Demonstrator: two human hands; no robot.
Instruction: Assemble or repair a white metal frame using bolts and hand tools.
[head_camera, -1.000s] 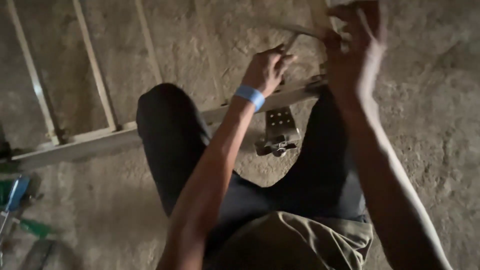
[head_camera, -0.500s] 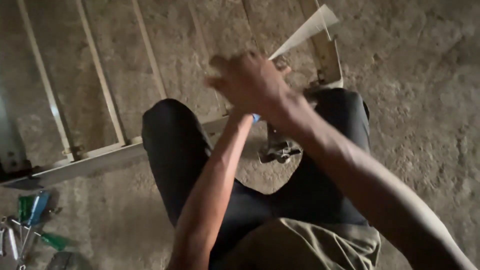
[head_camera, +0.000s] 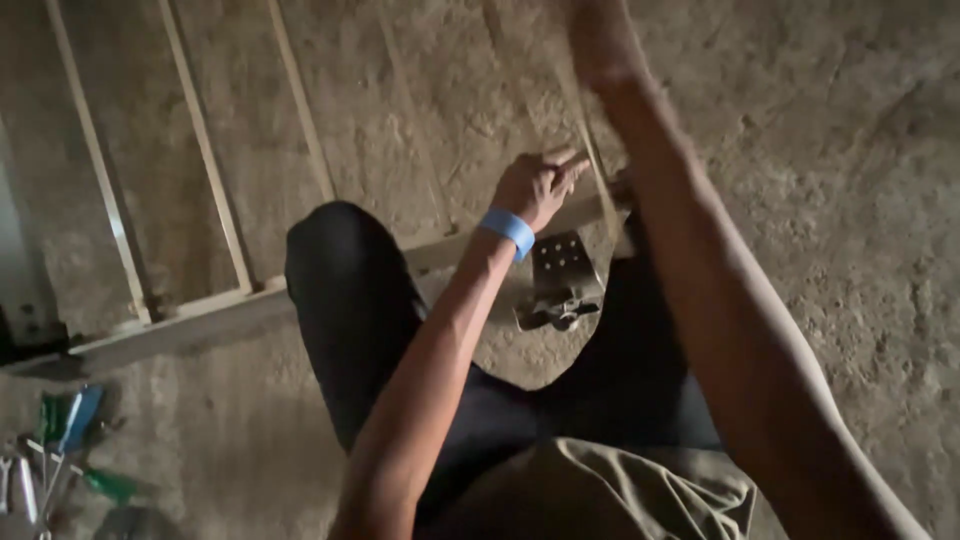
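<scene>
My left hand (head_camera: 540, 185), a blue band on its wrist, is closed in a pinch against a thin pale rod (head_camera: 597, 180) where it meets the long rail of a metal frame (head_camera: 190, 320) lying on the dirt floor. My right arm crosses up over the frame. My right hand (head_camera: 598, 40) is at the picture's top edge, blurred and partly cut off, so what it holds is unclear. Just below my left hand, between my knees, a small metal plate with holes (head_camera: 562, 272) hangs from the rail.
The frame's thin upright bars (head_camera: 205, 150) run toward the top left. Several hand tools with green and blue handles (head_camera: 70, 425) lie on the ground at the lower left. Rough dirt floor (head_camera: 850, 200) surrounds everything.
My right hand, which was in front of the left hand with a pale pointed sheet, has risen to the top edge. The sheet is gone from view. My left hand stays at the rail.
</scene>
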